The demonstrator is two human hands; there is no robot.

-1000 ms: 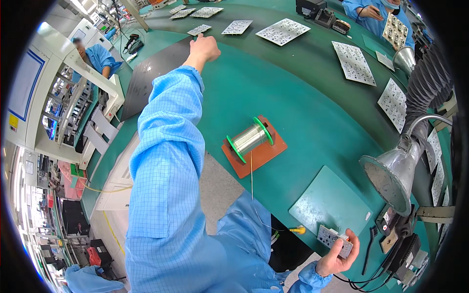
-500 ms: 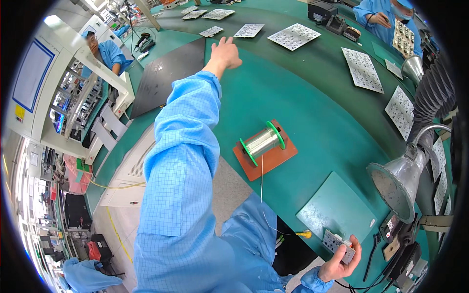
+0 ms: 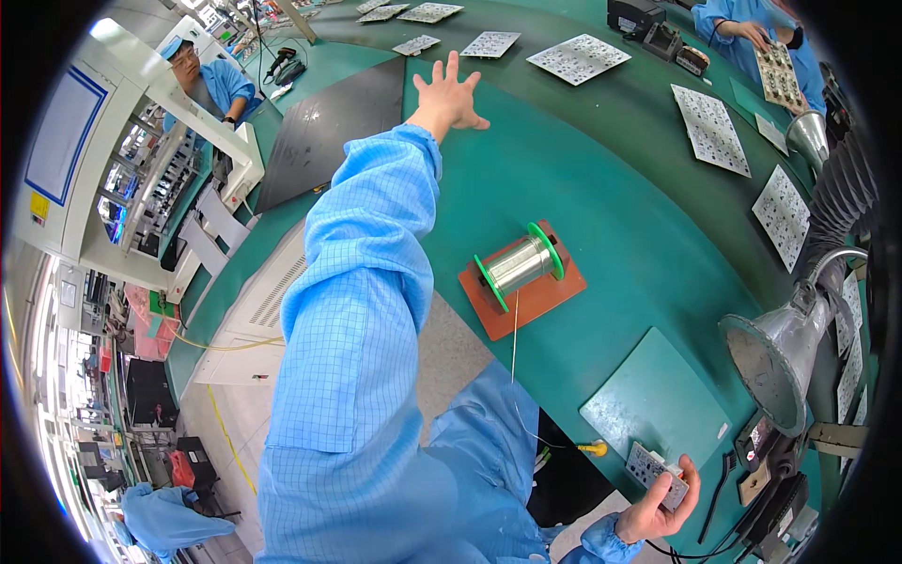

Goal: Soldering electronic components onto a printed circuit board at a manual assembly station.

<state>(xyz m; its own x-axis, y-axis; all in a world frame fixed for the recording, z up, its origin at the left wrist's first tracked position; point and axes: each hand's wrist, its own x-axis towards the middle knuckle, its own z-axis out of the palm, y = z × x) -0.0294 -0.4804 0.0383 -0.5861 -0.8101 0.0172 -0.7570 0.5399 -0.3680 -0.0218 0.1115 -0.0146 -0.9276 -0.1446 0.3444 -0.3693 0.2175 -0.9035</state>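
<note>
Left hand [image 3: 449, 94] was extended far across the green table [image 3: 601, 179], palm down and fingers spread wide, gripping nothing. It hovered just beside the edge of a dark grey mat [image 3: 324, 132]; contact with the table surface could not be determined. The blue checked sleeve [image 3: 362, 282] of the left arm ran from the lower edge of the head view up to that hand and covered part of the table's near edge.

Right hand [image 3: 662, 503] was low at the right of the view, close to the body, fingers curled around a small white printed circuit panel [image 3: 658, 470]. The panel was held at the near edge of the table, just beside a flat, square, pale green pad [image 3: 653, 404].

Between the two hands stood a spool of solder wire [image 3: 520, 265]: a silvery, metallic winding between two green flanges, lying on its side on a flat orange-brown base plate [image 3: 526, 296]. A thin wire strand [image 3: 514, 348] hung from the spool toward the person.

At the right, a dull metal funnel-shaped hood [image 3: 775, 362] on a ribbed black hose [image 3: 841, 202] stood over the table. Several white rectangular circuit panels [image 3: 709, 127] lay spread along the far side. Another person [image 3: 742, 23] in blue worked at the far right corner, and a further person [image 3: 211, 80] sat at the upper left.
</note>
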